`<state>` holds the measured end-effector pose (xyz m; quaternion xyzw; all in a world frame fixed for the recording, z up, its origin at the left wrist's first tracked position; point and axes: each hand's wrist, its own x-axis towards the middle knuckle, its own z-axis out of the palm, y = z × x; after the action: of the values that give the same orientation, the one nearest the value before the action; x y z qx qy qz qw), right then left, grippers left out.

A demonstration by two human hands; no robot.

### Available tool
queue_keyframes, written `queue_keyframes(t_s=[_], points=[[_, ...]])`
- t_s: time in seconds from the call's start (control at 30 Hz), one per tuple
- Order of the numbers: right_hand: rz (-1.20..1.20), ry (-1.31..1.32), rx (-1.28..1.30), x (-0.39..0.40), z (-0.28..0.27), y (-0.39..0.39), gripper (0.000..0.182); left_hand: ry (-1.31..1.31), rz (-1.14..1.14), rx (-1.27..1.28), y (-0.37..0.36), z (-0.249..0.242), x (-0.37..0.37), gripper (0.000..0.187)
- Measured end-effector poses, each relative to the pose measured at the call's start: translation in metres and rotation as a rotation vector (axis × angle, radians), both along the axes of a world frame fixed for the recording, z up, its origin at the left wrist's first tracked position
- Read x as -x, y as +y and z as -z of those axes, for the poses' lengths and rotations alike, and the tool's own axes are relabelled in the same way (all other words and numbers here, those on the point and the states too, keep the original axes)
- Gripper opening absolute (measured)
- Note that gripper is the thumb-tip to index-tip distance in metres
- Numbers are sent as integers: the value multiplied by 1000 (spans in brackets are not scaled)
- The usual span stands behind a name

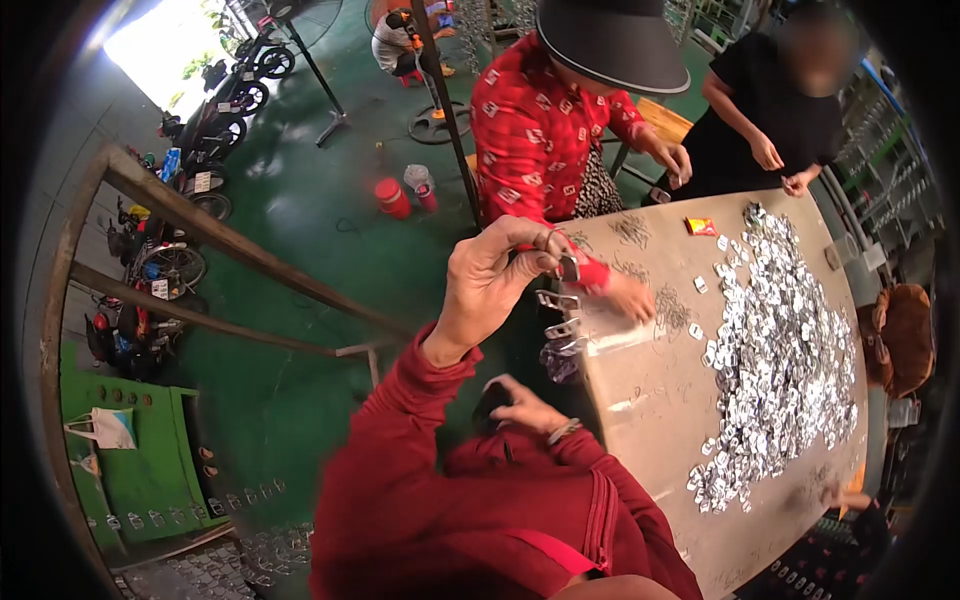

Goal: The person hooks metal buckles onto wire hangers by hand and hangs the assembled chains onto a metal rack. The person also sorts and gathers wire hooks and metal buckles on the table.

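Note:
My left hand (490, 285) is raised in the maroon sleeve, thumb and forefinger pinched on a small metal piece (569, 266). Just below it, shiny metal pieces (560, 328) hang in a vertical row beside the table edge; how they are joined is hard to see. Lower down, close to my body, my right hand (530, 408) wears a bracelet and has its fingers on a dark object (490, 402) with a pale edge, whose kind I cannot make out. A large heap of shiny metal pieces (780, 350) covers much of the table (640, 440).
A person in a patterned red shirt (520, 130) reaches onto the table near small piles of wire hooks (675, 315). A person in black (730, 130) stands at the far side. A red packet (701, 227) lies there. Metal rails (230, 245) and parked motorbikes (215, 130) are at left.

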<state>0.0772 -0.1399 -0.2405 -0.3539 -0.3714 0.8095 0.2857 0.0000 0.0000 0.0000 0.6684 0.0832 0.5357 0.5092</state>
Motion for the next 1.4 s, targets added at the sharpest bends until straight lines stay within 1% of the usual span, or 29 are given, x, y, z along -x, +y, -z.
queue_keyframes(t_s=[0.03, 0.07, 0.1, 0.17, 0.2, 0.23, 0.3, 0.33, 0.43, 0.57, 0.6, 0.67, 0.7, 0.73, 0.83, 0.87, 0.93, 1.03, 1.07, 1.17, 1.2, 1.3, 1.33, 1.4], points=[[-122, -49, -7, 3, 5, -8, 49, -12, -38, 41, -3, 3, -3, 4], [-146, -80, -245, 5, 29, -17, 48, -24, -65, 91, -9, 9, -7, 3], [-235, -39, -385, 86, 23, 33, 47, 84, -135, 22, 18, -14, 46, 4], [-240, -142, -614, 95, 29, 15, 44, 76, -163, 53, 16, -8, 45, 5], [-277, -221, -577, 62, 27, 6, 42, 36, -199, 72, 9, 0, 30, 5], [-295, -253, -557, 56, 20, 5, 40, 44, -237, 72, 7, 2, 29, 6], [-389, -365, -434, 53, 22, 3, 36, -50, -153, 116, 7, 10, 27, 8], [-460, -446, -385, 52, 23, 4, 32, -49, -139, 108, 8, 13, 27, 9], [-482, -508, -505, 55, 16, 10, 35, 2, -148, 108, 7, 6, 28, 13], [-504, -822, -570, 50, 12, 6, 44, -7, -114, 120, 6, 8, 17, 12], [-537, -956, -498, 45, -9, 2, 46, -6, -108, 126, 5, 8, 15, 12], [-459, -997, -453, 36, 12, -5, 43, 4, -85, 138, 4, 7, 9, 12], [-417, -1010, -430, 33, 13, -8, 42, 0, -81, 142, 3, 7, 5, 12], [-384, -1014, -462, 25, 11, -8, 40, -8, -80, 145, 3, 7, 0, 12], [-417, -987, -511, 11, 18, -8, 41, -24, -38, 170, 0, 11, -10, 12], [-406, -992, -455, 8, 19, -12, 41, -28, -16, 181, -1, 13, -13, 12], [-380, -1011, -347, -2, -7, -16, 41, -33, -11, 177, -2, 14, -18, 12], [-212, -1231, -361, -5, -8, -29, 39, -41, -26, 178, 1, 18, -27, 12], [-171, -1318, -327, -4, -9, -30, 30, -28, -41, 186, 2, 20, -27, 13], [-46, -1370, -375, -5, -24, -34, 33, -22, -25, 185, 4, 22, -32, 13], [-54, -1300, -314, -8, -38, -32, 33, -28, -11, 185, 5, 24, -35, 13], [2, -741, -299, -13, 1, -32, 35, -29, -20, 199, 9, 31, -37, 13], [133, -515, -268, -9, 7, -39, 38, -38, -11, 223, 10, 32, -38, 13], [130, -437, -264, -6, 28, -40, 40, -53, 8, 265, 11, 31, -39, 13]])
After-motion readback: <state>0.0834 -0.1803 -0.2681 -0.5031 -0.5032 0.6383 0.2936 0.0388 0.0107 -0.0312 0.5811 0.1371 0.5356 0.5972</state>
